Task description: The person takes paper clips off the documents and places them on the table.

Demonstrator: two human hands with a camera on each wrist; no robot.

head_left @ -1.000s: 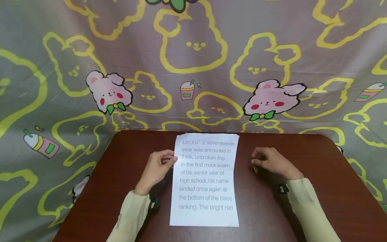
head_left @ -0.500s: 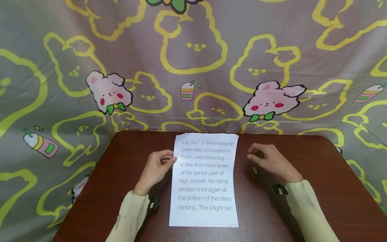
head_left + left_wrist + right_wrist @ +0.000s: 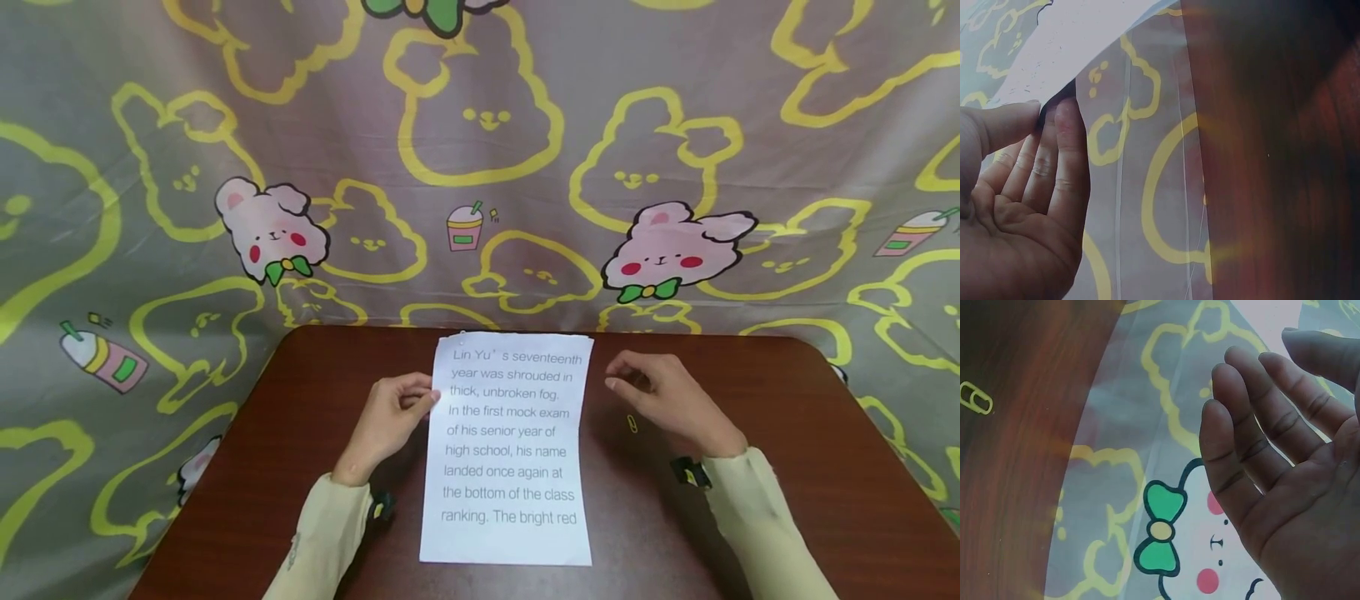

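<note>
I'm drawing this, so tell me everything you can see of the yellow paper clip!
The yellow paper clip is a slim bent loop with rounded ends and a smaller loop inside; metal or plastic, I can't tell. It lies on the brown table, holding nothing, right of the paper and near the right hand, which doesn't touch it.

Left hand [image 3: 386, 423] holds a pinch; right hand [image 3: 677, 404] curves loosely.

You have one left grip [image 3: 386, 423] and one right grip [image 3: 675, 404], two sleeves [image 3: 761, 521] and two wrist devices [image 3: 382, 505]. Before you are one printed page [image 3: 507, 450], one yellow paper clip [image 3: 632, 424] and one tabletop [image 3: 802, 417].
</note>
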